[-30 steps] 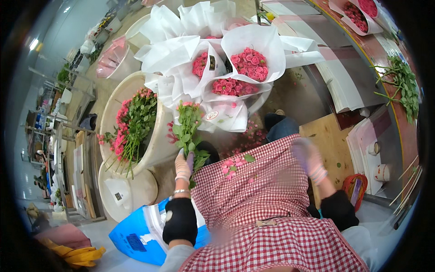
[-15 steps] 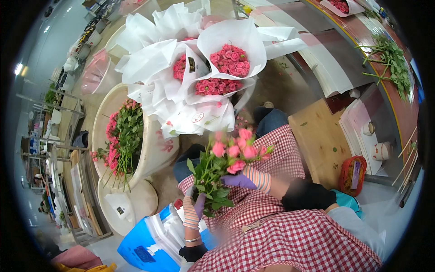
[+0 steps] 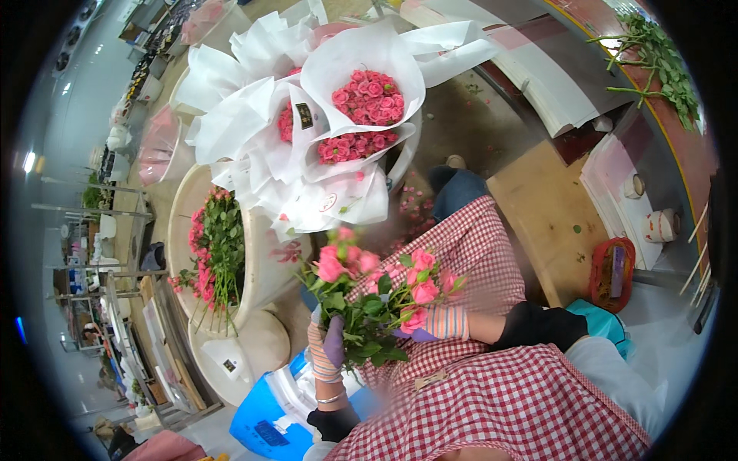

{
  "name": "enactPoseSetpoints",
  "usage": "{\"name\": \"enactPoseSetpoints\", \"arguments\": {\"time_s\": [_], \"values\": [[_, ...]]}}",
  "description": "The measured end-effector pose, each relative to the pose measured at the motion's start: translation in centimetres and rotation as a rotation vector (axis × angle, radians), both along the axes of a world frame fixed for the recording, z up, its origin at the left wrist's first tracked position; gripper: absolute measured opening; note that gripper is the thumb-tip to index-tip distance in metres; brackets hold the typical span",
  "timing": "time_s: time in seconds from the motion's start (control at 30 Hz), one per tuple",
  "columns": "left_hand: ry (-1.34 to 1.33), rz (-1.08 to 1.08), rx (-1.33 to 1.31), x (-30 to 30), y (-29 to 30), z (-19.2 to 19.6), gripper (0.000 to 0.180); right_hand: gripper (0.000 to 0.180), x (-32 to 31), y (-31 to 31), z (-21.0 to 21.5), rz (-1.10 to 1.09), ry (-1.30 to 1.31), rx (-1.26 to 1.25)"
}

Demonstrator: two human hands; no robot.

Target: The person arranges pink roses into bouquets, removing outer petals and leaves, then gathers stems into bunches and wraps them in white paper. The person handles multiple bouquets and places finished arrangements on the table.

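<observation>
Above my lap I hold pink roses with green leaves in both hands. My left hand (image 3: 327, 352), in a striped and purple glove, is closed round the leafy stems of one rose bunch (image 3: 333, 267). Close beside it, my right hand (image 3: 444, 323), gloved alike, grips further pink roses (image 3: 423, 290). Blooms and leaves cover most of the right fingers. The two groups of blooms stand apart at the top, while their foliage meets between my hands. A red-checked apron (image 3: 492, 392) lies beneath.
White-wrapped rose bouquets (image 3: 369, 54) stand ahead. At left, a large pale tub (image 3: 265, 265) holds loose roses (image 3: 219, 253). A blue-and-white package (image 3: 269, 415) sits by my left arm. To the right are a red basket (image 3: 613, 273), a wooden board (image 3: 546, 223) and cut green stems (image 3: 653, 69).
The roses, one cluster before, now spread into two groups, the left one over my left hand. My right hand has shifted slightly and is more covered by blooms. The whole view has turned a little.
</observation>
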State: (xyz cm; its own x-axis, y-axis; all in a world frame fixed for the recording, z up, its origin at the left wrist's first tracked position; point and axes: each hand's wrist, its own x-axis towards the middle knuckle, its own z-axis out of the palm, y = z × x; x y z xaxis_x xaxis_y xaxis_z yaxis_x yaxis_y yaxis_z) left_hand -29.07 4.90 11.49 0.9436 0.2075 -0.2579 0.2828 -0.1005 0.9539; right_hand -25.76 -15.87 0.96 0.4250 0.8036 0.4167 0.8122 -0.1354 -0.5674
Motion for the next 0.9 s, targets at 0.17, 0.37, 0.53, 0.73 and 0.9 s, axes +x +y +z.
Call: {"name": "enactPoseSetpoints", "arguments": {"time_s": [0.17,0.37,0.53,0.73,0.9], "values": [[0.036,-0.115,-0.157,-0.7,1.6,-1.1,0.032,0.038,-0.5,-0.4,0.1,-0.016,-0.048,0.021],[0.055,-0.097,-0.358,-0.6,2.0,-2.2,0.030,0.039,-1.0,-0.6,0.4,-0.040,-0.088,0.027],[0.142,-0.111,-0.392,0.8,0.5,-0.5,0.030,0.040,-1.2,-0.2,0.7,-0.081,-0.142,0.001],[0.159,-0.099,-0.406,1.2,0.3,-0.8,0.031,0.046,-1.3,0.3,2.4,-0.249,-0.470,-0.343],[0.270,-0.073,-0.445,1.7,1.3,-2.8,0.027,0.047,0.2,-0.5,6.1,-0.833,-3.698,-1.682]]}}
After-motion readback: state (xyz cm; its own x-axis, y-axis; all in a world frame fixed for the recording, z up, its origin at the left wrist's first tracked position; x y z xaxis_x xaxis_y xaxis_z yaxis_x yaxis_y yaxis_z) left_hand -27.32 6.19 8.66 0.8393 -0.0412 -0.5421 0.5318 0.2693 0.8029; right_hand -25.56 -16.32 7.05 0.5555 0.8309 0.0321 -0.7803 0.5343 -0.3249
